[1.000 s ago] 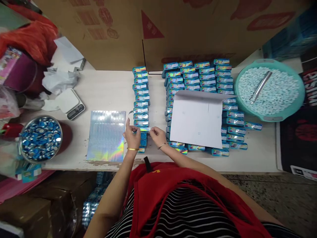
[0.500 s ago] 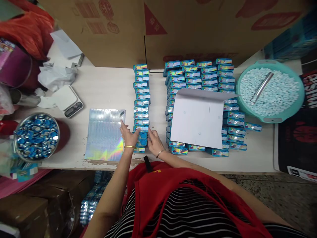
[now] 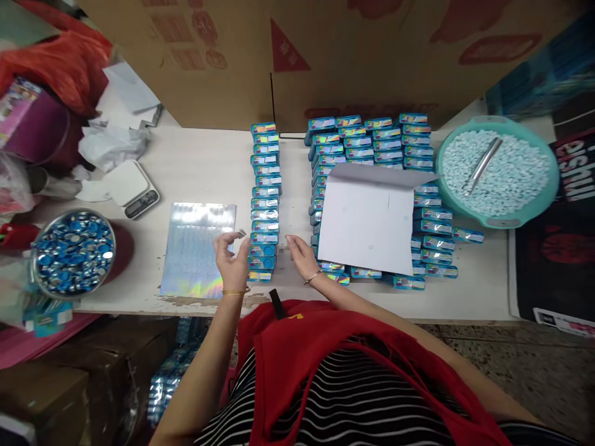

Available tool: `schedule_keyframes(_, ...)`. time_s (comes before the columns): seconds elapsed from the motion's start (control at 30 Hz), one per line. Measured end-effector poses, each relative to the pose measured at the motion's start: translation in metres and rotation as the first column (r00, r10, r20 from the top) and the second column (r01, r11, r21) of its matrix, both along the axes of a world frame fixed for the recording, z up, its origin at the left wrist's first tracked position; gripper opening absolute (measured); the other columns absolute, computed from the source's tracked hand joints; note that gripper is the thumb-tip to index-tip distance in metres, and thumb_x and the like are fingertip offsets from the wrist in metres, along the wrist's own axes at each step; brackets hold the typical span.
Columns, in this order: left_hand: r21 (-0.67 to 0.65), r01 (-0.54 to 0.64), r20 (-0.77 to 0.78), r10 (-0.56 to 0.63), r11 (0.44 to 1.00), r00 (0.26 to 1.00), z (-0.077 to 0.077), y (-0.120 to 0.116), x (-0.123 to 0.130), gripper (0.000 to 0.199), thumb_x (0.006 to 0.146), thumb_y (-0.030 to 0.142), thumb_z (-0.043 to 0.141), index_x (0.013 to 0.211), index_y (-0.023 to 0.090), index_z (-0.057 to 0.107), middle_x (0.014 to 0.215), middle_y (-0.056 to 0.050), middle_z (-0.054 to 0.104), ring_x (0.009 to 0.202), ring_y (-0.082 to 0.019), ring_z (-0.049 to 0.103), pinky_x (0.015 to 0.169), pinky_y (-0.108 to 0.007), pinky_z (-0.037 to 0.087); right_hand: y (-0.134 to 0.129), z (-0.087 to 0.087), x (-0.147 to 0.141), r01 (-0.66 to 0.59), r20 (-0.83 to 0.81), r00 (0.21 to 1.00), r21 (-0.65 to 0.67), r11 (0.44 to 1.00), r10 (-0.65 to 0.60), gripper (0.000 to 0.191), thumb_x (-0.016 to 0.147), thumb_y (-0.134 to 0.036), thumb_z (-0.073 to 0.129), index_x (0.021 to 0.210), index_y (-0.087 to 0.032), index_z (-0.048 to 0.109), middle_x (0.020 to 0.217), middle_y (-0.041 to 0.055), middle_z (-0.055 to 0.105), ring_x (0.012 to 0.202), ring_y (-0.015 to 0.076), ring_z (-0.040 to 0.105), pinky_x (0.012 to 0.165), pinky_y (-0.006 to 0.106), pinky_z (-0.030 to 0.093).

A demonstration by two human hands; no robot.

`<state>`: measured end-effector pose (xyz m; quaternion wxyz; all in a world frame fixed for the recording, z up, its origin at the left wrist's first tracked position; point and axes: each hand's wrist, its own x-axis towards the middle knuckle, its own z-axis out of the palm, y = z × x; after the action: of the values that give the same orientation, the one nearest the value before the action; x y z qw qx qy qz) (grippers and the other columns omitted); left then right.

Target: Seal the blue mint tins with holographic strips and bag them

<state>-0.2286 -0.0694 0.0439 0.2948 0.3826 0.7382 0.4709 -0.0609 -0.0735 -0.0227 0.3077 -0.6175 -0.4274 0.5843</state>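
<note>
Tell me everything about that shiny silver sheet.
The shiny silver sheet is rectangular and thin-looking, lying flat on the white table, left of the row of blue boxes. It looks like foil, with faint rows across it and a rainbow sheen toward its near right corner. The left hand overlaps its right edge; contact is unclear.

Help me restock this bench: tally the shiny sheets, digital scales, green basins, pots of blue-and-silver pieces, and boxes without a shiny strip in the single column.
Shiny sheet: 1
Digital scale: 1
Green basin: 1
Pot of blue-and-silver pieces: 1
Boxes without a shiny strip: 2
Total: 6
</note>
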Motion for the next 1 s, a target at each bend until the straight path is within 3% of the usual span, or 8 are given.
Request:
schedule_keyframes(0.1,-0.085,-0.066,0.307,0.089,0.994,0.947,0.019,-0.014,0.011,0.026,0.067,0.037,0.073,0.081,0.018,0.063,0.082,-0.001,0.060,0.076,-0.013,0.056,0.068,-0.025,0.044,-0.005,0.021,-0.001,0.010,-0.226,0.972,-0.227,0.974,-0.063,0.067,0.080,-0.077,0.036,0.098,-0.019,0.065,0.085,0.0057,0.064,0.059,0.0138,0.055,0.048,0.026,0.041)
schedule_keyframes(0.2,-0.195,-0.136,0.478,0.215,0.971,0.851,0.012,-0.023,0.020,0.030,0.056,0.034,0.079,0.074,0.016,0.063,0.070,0.002,0.060,0.063,-0.011,0.054,0.061,-0.024,0.043,-0.011,0.035,-0.006,-0.037,-0.326,0.944,-0.238,0.971,-0.044,0.057,0.073,-0.074,0.051,0.081,-0.019,0.063,0.072,0.0025,0.063,0.055,0.0121,0.052,0.048,0.024,0.038)
schedule_keyframes(0.43,-0.273,-0.167,0.469,0.283,0.947,0.837,-0.011,-0.023,0.027,0.031,0.046,0.033,0.079,0.064,0.015,0.062,0.065,0.003,0.059,0.061,-0.010,0.052,0.061,-0.024,0.042,-0.008,0.033,-0.006,0.072,-0.162,0.984,-0.057,0.996,-0.080,0.047,0.071,-0.068,0.058,0.066,-0.022,0.053,0.057,-0.0037,0.051,0.055,0.0119,0.047,0.055,0.026,0.041)
schedule_keyframes(0.53,-0.279,-0.114,0.529,0.251,0.954,0.811,-0.004,-0.022,0.027,0.029,0.048,0.032,0.078,0.066,0.016,0.063,0.066,0.002,0.062,0.062,-0.010,0.054,0.062,-0.024,0.044,-0.007,0.027,-0.003,0.162,-0.054,0.983,-0.162,0.973,-0.173,0.054,0.073,-0.074,0.049,0.071,-0.021,0.053,0.064,-0.0020,0.053,0.054,0.0115,0.045,0.050,0.025,0.038)
schedule_keyframes(0.63,-0.296,-0.066,0.548,0.226,0.953,0.806,-0.001,-0.021,0.025,0.027,0.049,0.031,0.078,0.066,0.016,0.064,0.065,0.002,0.063,0.061,-0.011,0.055,0.063,-0.025,0.045,-0.009,0.023,-0.005,0.062,-0.142,0.984,-0.279,0.958,-0.106,0.058,0.071,-0.077,0.048,0.075,-0.020,0.057,0.071,0.0008,0.058,0.055,0.0113,0.046,0.047,0.024,0.035)
schedule_keyframes(0.77,-0.323,-0.042,0.447,0.191,0.945,0.874,-0.017,-0.022,0.017,0.024,0.054,0.032,0.075,0.066,0.016,0.063,0.066,0.001,0.061,0.064,-0.013,0.056,0.065,-0.028,0.046,-0.009,0.018,-0.011,0.018,-0.193,0.980,-0.180,0.984,-0.053,0.050,0.066,-0.070,0.060,0.064,-0.021,0.052,0.061,-0.0017,0.053,0.056,0.0116,0.043,0.050,0.024,0.037)
schedule_keyframes(0.9,-0.238,-0.045,0.106,0.072,0.970,0.992,-0.040,-0.022,0.005,0.013,0.062,0.028,0.070,0.066,0.018,0.062,0.077,0.000,0.059,0.078,-0.016,0.057,0.081,-0.033,0.047,-0.006,0.010,-0.014,0.001,-0.066,0.998,-0.025,1.000,-0.002,0.040,0.074,-0.060,0.054,0.062,-0.022,0.049,0.059,-0.0024,0.048,0.058,0.0133,0.042,0.057,0.026,0.038)
schedule_keyframes(1.0,-0.231,0.011,-0.096,-0.035,0.973,0.995,-0.049,-0.020,0.000,0.008,0.067,0.025,0.067,0.066,0.020,0.061,0.082,-0.001,0.057,0.087,-0.019,0.056,0.089,-0.038,0.044,-0.005,0.004,-0.014,-0.024,0.023,0.999,0.048,0.999,0.023,0.033,0.077,-0.052,0.051,0.063,-0.022,0.050,0.059,-0.0030,0.046,0.059,0.0137,0.042,0.059,0.027,0.036)
